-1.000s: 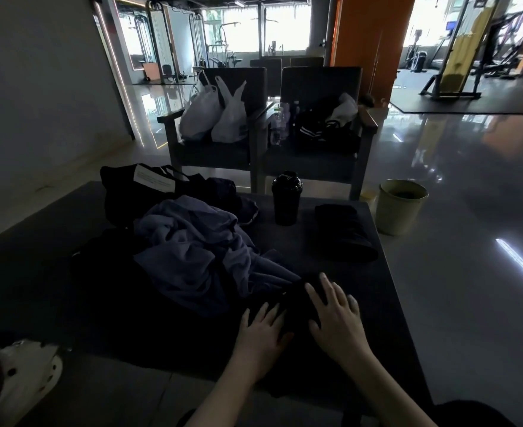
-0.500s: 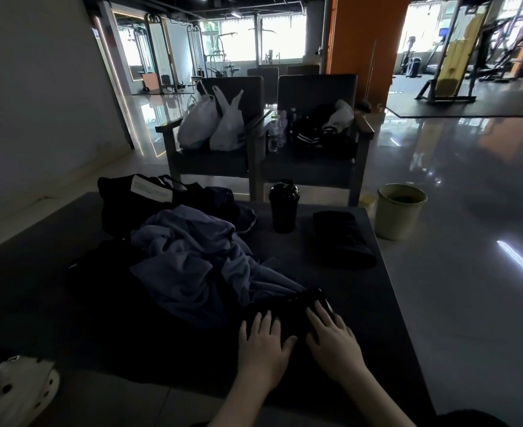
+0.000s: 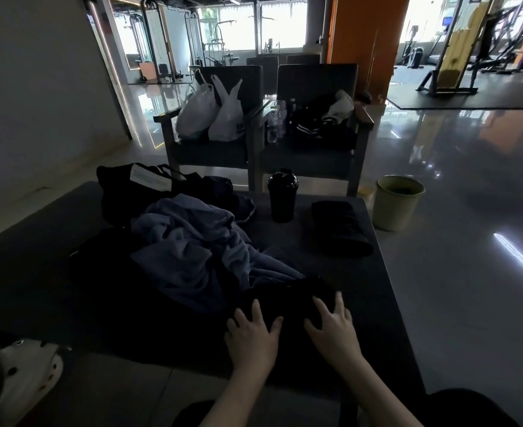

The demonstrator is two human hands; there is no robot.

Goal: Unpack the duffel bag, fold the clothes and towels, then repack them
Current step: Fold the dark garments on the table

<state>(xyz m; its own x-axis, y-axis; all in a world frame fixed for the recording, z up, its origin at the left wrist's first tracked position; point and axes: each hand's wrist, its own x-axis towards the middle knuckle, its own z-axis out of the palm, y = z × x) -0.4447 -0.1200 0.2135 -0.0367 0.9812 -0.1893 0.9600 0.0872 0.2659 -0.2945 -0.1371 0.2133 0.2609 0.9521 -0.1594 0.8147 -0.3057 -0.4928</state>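
Head view: both hands lie side by side at the near edge of the dark surface (image 3: 386, 303), palms down. The left hand (image 3: 252, 340) and the right hand (image 3: 334, 331) have their fingers spread and nearly straight, pressing on a black garment (image 3: 291, 295) and gripping nothing. Just to the left of it lies a crumpled blue-grey heap of clothes (image 3: 192, 245), and the black duffel bag (image 3: 124, 189) sits behind that at the far left. A folded black bundle (image 3: 340, 229) rests far right, with a black shaker bottle (image 3: 282, 195) standing upright beside it.
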